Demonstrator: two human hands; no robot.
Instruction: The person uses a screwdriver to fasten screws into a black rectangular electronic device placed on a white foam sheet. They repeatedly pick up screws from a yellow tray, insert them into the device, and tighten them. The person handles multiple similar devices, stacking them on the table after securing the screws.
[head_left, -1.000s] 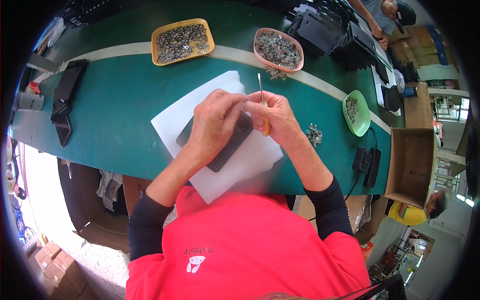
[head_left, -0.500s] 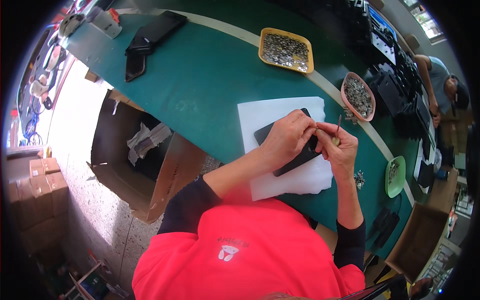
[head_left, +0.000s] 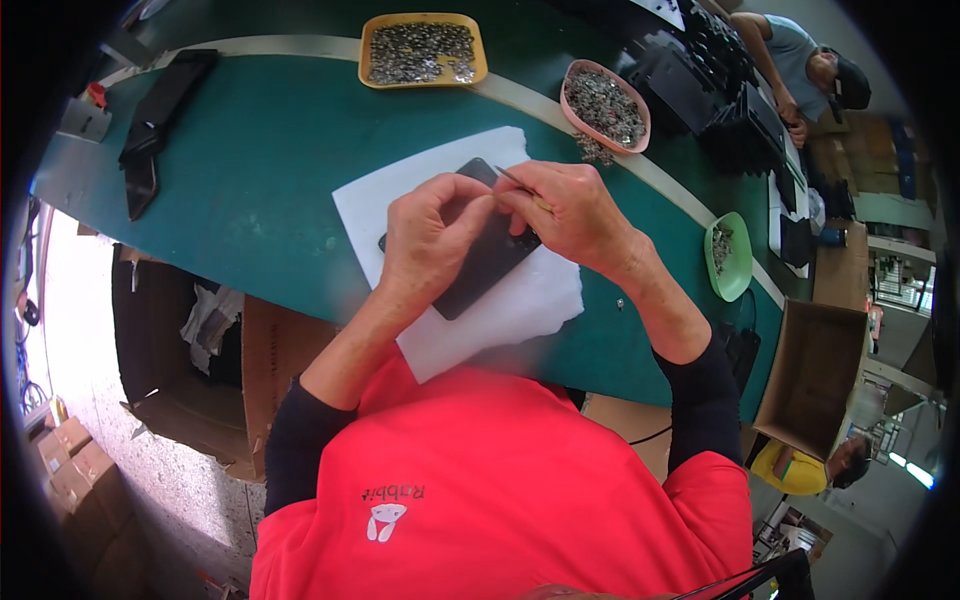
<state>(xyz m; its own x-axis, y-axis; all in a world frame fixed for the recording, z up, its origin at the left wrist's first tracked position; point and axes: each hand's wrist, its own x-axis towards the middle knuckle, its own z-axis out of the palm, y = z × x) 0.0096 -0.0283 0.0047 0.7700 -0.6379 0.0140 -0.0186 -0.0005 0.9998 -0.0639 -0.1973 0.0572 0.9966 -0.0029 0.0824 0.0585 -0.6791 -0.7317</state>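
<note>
A flat black panel (head_left: 487,268) lies at an angle on a white foam-like sheet (head_left: 548,285) on the green tabletop. Over the panel's far part, my left hand (head_left: 432,235) is closed in a pinch, thumb against forefinger; whatever sits between the tips is too small to name. My right hand (head_left: 580,215) meets it there, its fingers wrapped round a thin rod-like tool (head_left: 541,203) with a yellowish part. The tool lies slanted across the right fingers. Both hands cover the panel's upper edges.
Small metal parts fill a yellow tray (head_left: 425,84), a pink bowl (head_left: 634,148) and a green bowl (head_left: 741,268). Black housings (head_left: 745,130) are stacked at far right, near another person (head_left: 793,60). Open cardboard boxes stand left (head_left: 262,380) and right (head_left: 790,400) of the table.
The head view has shifted, so the table scene sits further left and higher. My right hand has turned more palm-down, and the tool went from nearly upright to slanted. My hands stay together.
</note>
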